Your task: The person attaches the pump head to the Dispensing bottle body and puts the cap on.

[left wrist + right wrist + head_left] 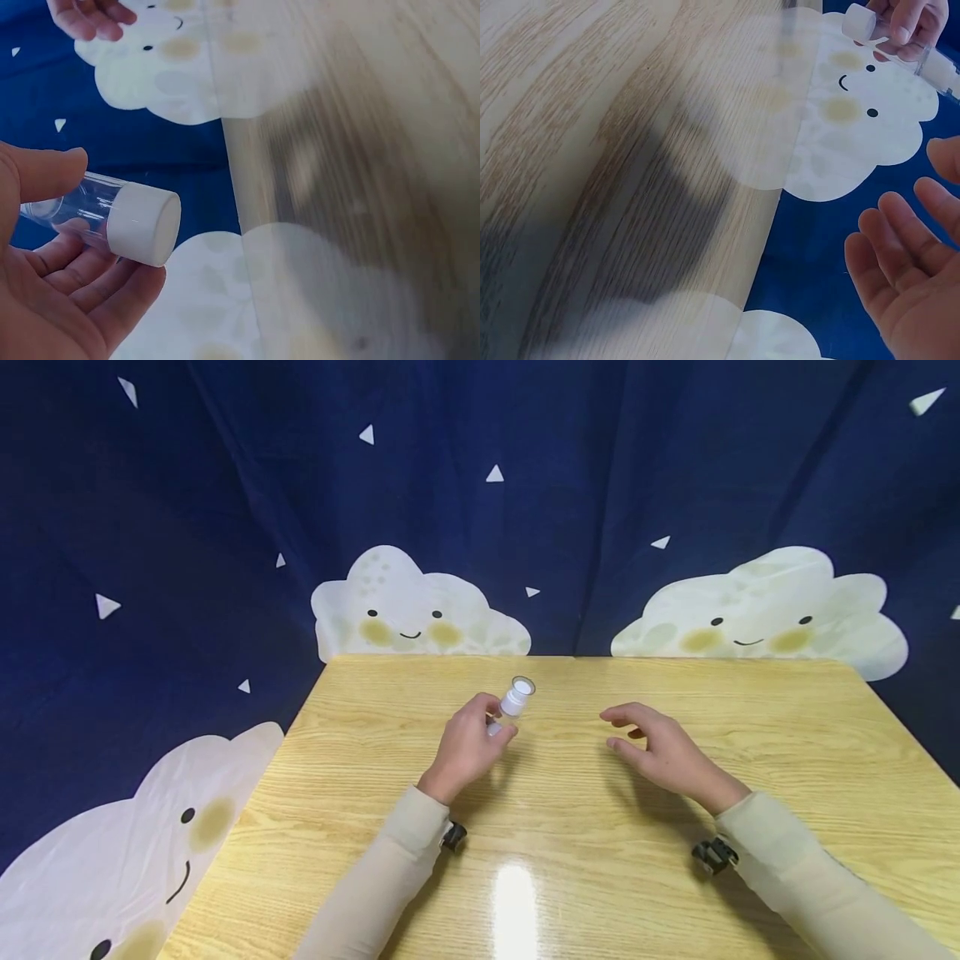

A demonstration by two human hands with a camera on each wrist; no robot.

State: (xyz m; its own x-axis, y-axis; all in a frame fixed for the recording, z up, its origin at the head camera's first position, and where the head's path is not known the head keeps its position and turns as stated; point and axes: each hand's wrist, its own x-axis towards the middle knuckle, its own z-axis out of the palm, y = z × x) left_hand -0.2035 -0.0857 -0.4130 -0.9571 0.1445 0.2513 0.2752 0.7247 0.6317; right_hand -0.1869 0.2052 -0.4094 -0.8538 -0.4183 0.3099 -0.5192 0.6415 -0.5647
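Note:
My left hand (467,745) grips a small transparent bottle (514,700) above the table, thumb on one side and fingers on the other. The bottle is tilted, its white collar and see-through rim pointing up and away. In the left wrist view its white base (142,223) sticks out past the fingers. Across from it, my right hand (663,752) hovers over the table with nothing in it, its fingers loosely bent. The right wrist view shows that palm (922,322) with fingers apart, and the bottle (860,24) in the left hand beyond.
A wood-grain table (585,827) lies under both hands, with glare near its front. Behind and to the left hangs a dark blue curtain (450,510) printed with smiling clouds and white triangles. Each wrist bears a small black device (715,855).

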